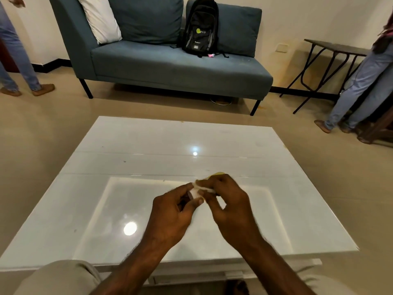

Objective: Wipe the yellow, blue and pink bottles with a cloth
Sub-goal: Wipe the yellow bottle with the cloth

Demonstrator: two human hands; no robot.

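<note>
Over the bench [148,150], your left grip [172,211] pinches the soft cloth [197,191], right grip [229,205] wraps the yellow bottle [218,174]; probably light and slick, so hold its body firmly.

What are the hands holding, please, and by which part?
Left hand pinches a small white cloth by its edge; right hand grips a mostly hidden yellow bottle.

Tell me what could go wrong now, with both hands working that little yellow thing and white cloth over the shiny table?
1. The yellow bottle is almost hidden in the right hand, over the hard glossy table; if the grip slips during rubbing, it may drop and roll away.
2. The left hand pinches only a small bunched cloth, so parts of the bottle could be missed.
</note>
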